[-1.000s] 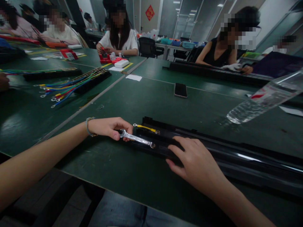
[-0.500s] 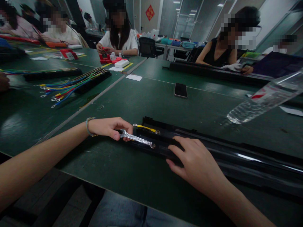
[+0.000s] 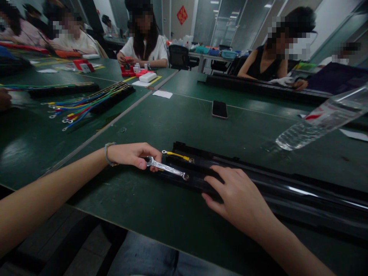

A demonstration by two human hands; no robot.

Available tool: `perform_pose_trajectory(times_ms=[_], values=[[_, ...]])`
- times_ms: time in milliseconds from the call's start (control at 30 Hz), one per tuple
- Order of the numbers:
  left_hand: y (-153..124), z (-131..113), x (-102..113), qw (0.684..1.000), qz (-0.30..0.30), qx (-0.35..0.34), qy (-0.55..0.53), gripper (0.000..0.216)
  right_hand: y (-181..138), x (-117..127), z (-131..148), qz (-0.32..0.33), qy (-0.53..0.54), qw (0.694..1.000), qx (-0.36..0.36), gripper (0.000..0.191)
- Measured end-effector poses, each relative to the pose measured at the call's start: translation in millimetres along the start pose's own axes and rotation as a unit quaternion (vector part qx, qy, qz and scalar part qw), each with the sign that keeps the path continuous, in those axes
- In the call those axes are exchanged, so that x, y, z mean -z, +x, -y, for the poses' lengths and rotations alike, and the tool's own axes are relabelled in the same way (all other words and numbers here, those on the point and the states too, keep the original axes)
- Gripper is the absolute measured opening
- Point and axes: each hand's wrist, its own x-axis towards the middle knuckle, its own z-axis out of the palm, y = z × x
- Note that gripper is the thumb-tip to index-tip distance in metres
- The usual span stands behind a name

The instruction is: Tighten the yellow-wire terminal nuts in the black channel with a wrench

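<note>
My left hand (image 3: 138, 155) is closed on the open jaw end of a silver combination wrench (image 3: 168, 168). The wrench's other end sits over a small nut or bolt (image 3: 186, 176) in a long black channelled rail (image 3: 253, 172). Behind it, a short yellow wire (image 3: 177, 155) with a ring terminal is fastened at a second bolt (image 3: 191, 160), its free ring sticking out past the rail's end. A bit of yellow shows under my left fingers. My right hand (image 3: 232, 191) lies over the rail, touching it, fingers apart and slightly bent.
A phone (image 3: 219, 109) lies behind the rail. At right a clear water bottle (image 3: 319, 119) appears tilted. Black strips with coloured ring-ended wires (image 3: 94, 101) lie at left. Co-workers sit across the green table (image 3: 129, 199), one with a black rail (image 3: 258, 87).
The wrench's held end and my left fingers have shifted very slightly, and a bit more yellow shows beneath them. My right hand and the rail have stayed put.
</note>
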Motion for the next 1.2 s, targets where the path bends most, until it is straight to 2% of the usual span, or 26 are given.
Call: perform_pose_trajectory(times_ms=[200,767,1200], values=[[0.0,-0.7,-0.7,1.0,-0.006,0.001,-0.009,0.05,1.6,-1.0,-0.5,-0.007,0.002,1.0,0.005,0.024],[-0.5,-4.8,-3.0,0.999,0.004,-0.005,0.051,0.056,0.4,-0.7,-0.9,-0.001,-0.002,1.0,0.004,0.026],[-0.8,-2.3,-2.1,1.0,0.006,0.0,0.024,0.053,1.7,-2.1,-0.4,0.0,-0.006,1.0,0.003,0.027]])
